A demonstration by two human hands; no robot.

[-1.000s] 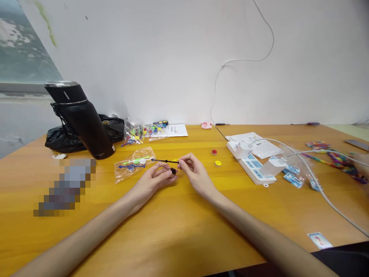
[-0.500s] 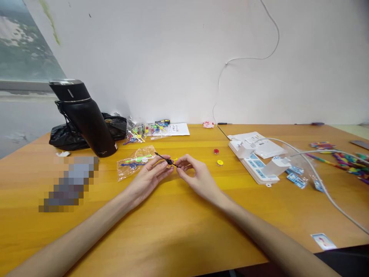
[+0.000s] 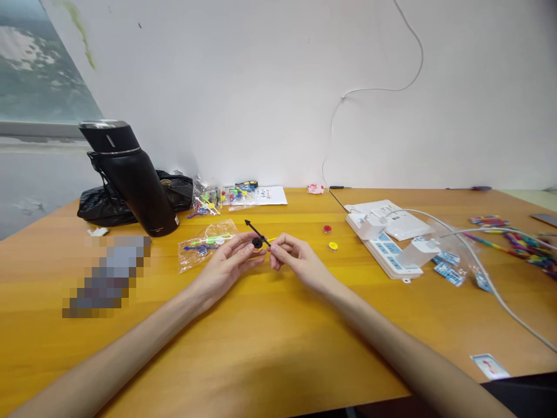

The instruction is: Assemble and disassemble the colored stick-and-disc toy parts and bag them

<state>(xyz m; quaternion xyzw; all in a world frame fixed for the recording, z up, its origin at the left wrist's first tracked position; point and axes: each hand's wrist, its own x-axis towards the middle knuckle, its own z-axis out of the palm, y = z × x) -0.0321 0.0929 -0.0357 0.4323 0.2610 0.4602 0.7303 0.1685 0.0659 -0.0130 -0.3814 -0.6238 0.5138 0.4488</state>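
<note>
My left hand point(image 3: 232, 255) pinches a small black round disc point(image 3: 257, 243) between thumb and fingers. My right hand point(image 3: 296, 255) grips the tail of a thin black plastic arrow point(image 3: 253, 228), whose head points up and to the left. The arrow lies close against the disc; whether the two are joined, I cannot tell. A bit of yellow point(image 3: 272, 238) shows behind the arrow, partly hidden by the fingers. Left of my left hand lies a clear plastic bag point(image 3: 187, 261) of coloured arrows. To the right of my right hand are a red disc point(image 3: 327, 229) and a yellow disc point(image 3: 333, 247).
A black flask point(image 3: 139, 186) stands at the left before a black plastic bag point(image 3: 98, 206). More bagged arrows point(image 3: 209, 203) lie at the back. On the right are a power strip point(image 3: 391, 255) with white cables, and colourful beaded strands point(image 3: 522, 247). A blurred-out object point(image 3: 108, 273) lies at the left.
The arrow has swung to point more steeply upward, and its middle has shifted right off the disc's centre. My right hand has turned slightly, its fingers more curled.
</note>
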